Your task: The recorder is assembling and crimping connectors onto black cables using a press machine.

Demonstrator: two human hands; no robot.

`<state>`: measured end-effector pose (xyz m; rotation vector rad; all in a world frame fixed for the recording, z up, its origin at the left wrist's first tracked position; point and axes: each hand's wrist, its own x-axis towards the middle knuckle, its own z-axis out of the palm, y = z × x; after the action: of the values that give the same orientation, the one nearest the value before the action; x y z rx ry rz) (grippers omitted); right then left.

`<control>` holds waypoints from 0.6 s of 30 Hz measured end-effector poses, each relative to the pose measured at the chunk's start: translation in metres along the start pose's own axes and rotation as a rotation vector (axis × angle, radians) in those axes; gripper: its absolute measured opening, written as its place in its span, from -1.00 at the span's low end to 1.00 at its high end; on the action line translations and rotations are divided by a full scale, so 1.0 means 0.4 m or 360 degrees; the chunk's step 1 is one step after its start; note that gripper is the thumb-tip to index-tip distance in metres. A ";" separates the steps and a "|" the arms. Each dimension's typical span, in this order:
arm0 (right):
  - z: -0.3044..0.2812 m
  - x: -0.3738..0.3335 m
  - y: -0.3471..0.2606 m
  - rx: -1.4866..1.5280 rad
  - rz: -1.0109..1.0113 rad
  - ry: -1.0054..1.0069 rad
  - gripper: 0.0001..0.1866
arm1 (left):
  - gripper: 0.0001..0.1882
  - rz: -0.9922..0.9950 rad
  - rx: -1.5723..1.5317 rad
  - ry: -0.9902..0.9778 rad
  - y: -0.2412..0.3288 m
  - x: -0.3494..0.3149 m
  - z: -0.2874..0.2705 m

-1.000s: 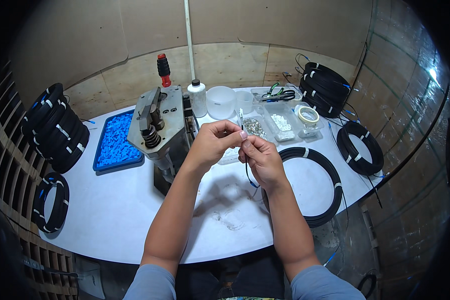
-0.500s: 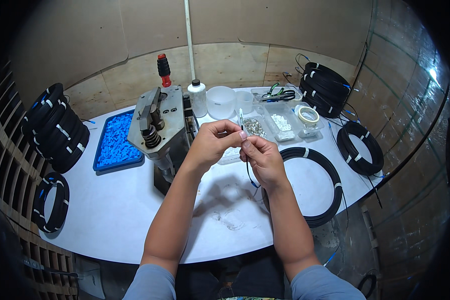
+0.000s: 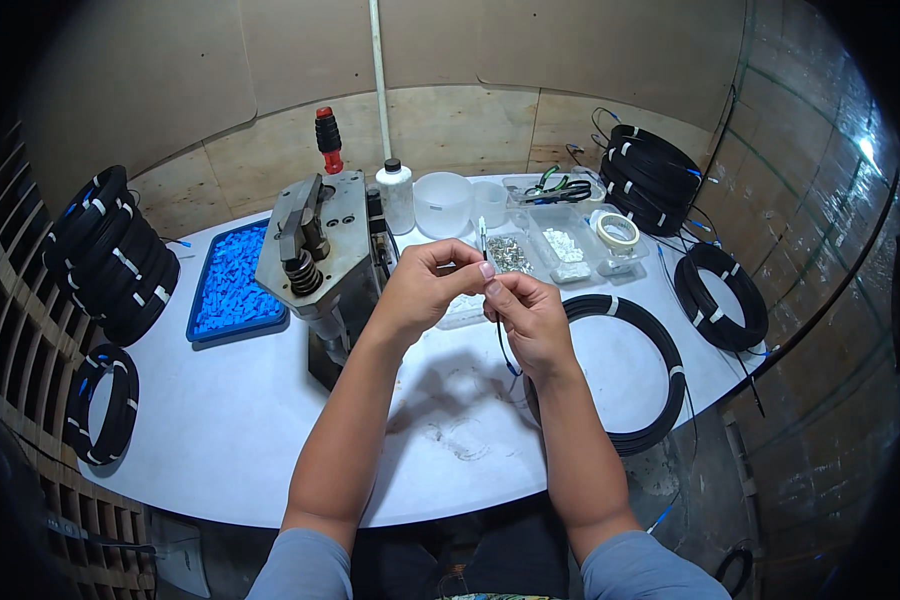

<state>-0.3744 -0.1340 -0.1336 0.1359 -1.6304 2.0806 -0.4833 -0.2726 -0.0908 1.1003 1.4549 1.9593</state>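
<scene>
Above the middle of the table, my left hand [image 3: 435, 285] and my right hand [image 3: 526, 318] meet with thumbs close together. Both pinch a thin black cable [image 3: 500, 335] that stands nearly upright. Its top end carries a slim white-tipped connector [image 3: 483, 228] poking up past my fingers. Lower down, the cable hangs to a small blue piece [image 3: 513, 369] beside my right wrist. A large black cable coil [image 3: 675, 345] lies right of my right forearm, partly hidden by it. Behind my hands sits a clear tray of small metal parts [image 3: 510, 252].
Left of my hands stands a metal press [image 3: 315, 240]; beyond it is a blue tray [image 3: 238, 338] of blue connectors. White tubs [image 3: 441, 205], a bottle [image 3: 395, 195], a box of white parts [image 3: 560, 240], a tape roll [image 3: 618, 232] and pliers [image 3: 555, 188] line the back. Coil stacks [image 3: 115, 255] flank the table.
My right hand's fingers have shifted slightly along the cable, and the hanging part has swung a little to the right. The left hand stays in place.
</scene>
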 end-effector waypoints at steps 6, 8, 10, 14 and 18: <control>0.002 0.003 0.005 0.0053 0.0031 -0.0001 -0.75 | -0.81 0.0035 -0.0038 -0.0015 -0.002 0.001 0.000; 0.001 0.004 0.003 0.0076 0.0038 -0.0010 -0.74 | -0.81 0.0035 -0.0046 -0.0018 -0.001 0.003 0.003; 0.002 0.004 0.003 0.0102 0.0047 -0.0022 -0.74 | -0.81 0.0033 -0.0051 -0.0017 -0.002 0.003 0.003; 0.005 0.005 0.002 0.0124 0.0067 -0.0029 -0.74 | -0.81 0.0038 -0.0061 -0.0020 -0.003 0.003 0.002; 0.006 0.005 0.001 0.0147 0.0076 -0.0050 -0.75 | -0.81 0.0044 -0.0052 -0.0016 -0.005 0.003 0.002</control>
<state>-0.3767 -0.1357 -0.1326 0.1626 -1.5703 2.2014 -0.4835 -0.2708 -0.0923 1.1196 1.4044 1.9866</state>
